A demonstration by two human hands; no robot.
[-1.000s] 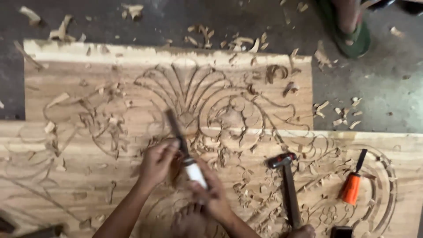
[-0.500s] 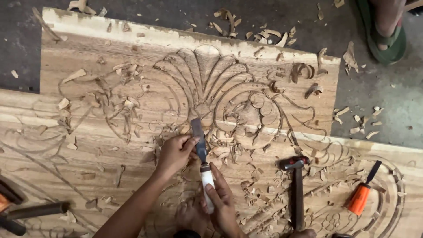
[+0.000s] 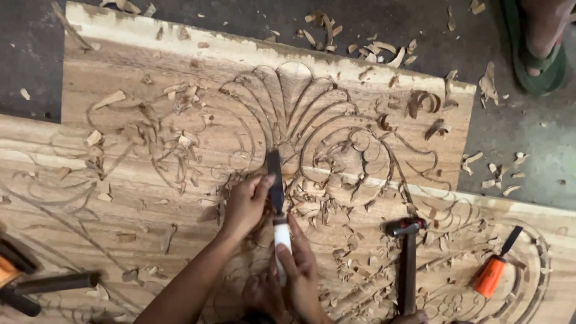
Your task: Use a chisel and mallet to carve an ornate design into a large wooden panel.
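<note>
While both hands grip chisel (image 3: pixel 276 198), blade tip hidden (under shavings).

My left hand (image 3: pixel 245 204) reaches forward, fingers (image 3: pixel 264 183) curled closed; my right hand (image 3: pixel 298 264) sits just behind it, fingers wrapped tight.

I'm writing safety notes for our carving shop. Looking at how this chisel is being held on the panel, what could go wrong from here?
The left hand grips the chisel low on its blade, fingers near the edge, so a slip could cut them. The right hand pushes the white handle toward the carved fan; an overshoot might gouge finished lines. Loose shavings lie on the wood panel and could hide the pattern or shift underhand.
</note>
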